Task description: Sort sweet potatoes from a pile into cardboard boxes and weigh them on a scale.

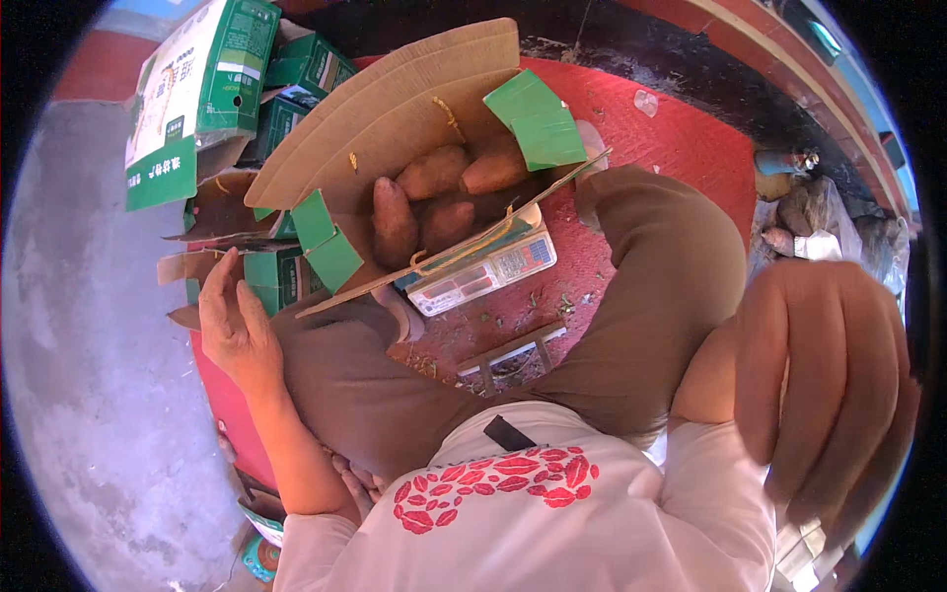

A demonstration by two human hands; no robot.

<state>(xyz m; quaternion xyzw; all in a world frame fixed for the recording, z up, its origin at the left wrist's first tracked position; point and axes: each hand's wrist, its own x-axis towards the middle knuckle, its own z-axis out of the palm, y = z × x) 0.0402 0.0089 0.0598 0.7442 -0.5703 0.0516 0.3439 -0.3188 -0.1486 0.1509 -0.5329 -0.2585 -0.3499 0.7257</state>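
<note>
My left hand (pixel 242 326) is raised beside my left knee, near the green and brown cartons, its fingers stretched out with nothing in them. Large and close on the right, my right hand (pixel 829 395) is lifted with its fingers pointing down and slightly apart; no object shows in it. Before my knees, an open cardboard box (pixel 424 79) with green flaps and yellow cord handles holds several reddish-brown sweet potatoes (pixel 434 173). The box rests on a digital scale (pixel 483 276), whose front panel shows below the near flap.
Green and white printed cartons (pixel 212 89) are stacked at the far left. A small frame (pixel 513 360) lies on the red mat (pixel 681 148) between my legs, among plant scraps. Clear plastic bags (pixel 824 212) with more produce sit at the right. Grey concrete floor (pixel 99 345) extends left.
</note>
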